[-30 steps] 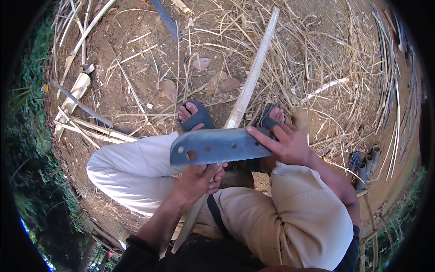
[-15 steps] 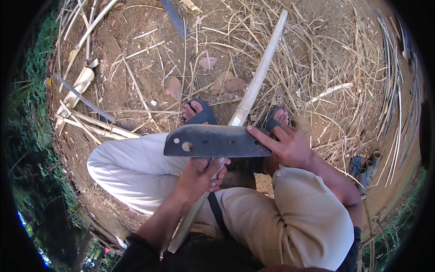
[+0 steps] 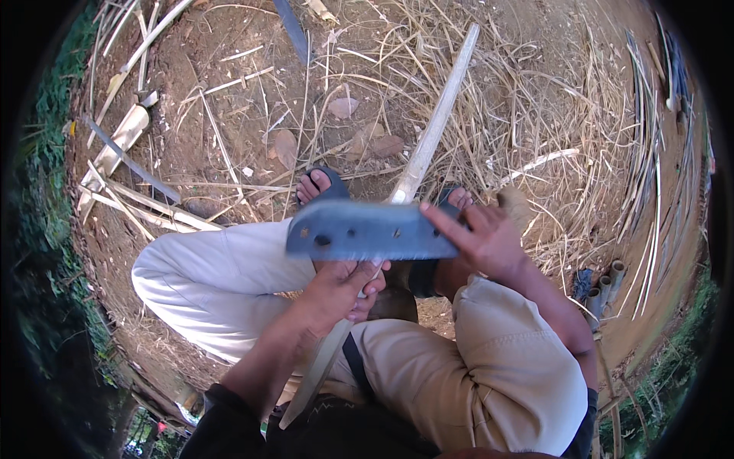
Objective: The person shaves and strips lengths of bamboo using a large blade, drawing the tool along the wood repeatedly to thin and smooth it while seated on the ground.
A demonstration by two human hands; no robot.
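A broad dark machete-like blade [image 3: 371, 246] with several round holes lies crosswise over a long pale wooden stick [image 3: 440, 122], hiding part of it. My right hand [image 3: 489, 241] is closed at the blade's right end, its index finger stretched along the top edge; the handle is hidden. Just below the blade, my left hand [image 3: 336, 291] is wrapped round the stick. From there the stick slants away past my feet, and its near end rests toward my lap. The blade is slightly blurred.
Pale shavings [image 3: 566, 99] litter the dirt ground. Another long blade [image 3: 134, 162] lies by a split bamboo piece [image 3: 126, 134] at the left, and a dark blade [image 3: 292, 30] lies farther off. Bamboo tubes [image 3: 604, 291] stand right of my knee. My sandalled feet [image 3: 317, 186] flank the stick.
The blade has shifted a little to the right and tilted along the stick with my right hand. My left hand keeps its hold. The whole view has shifted slightly.
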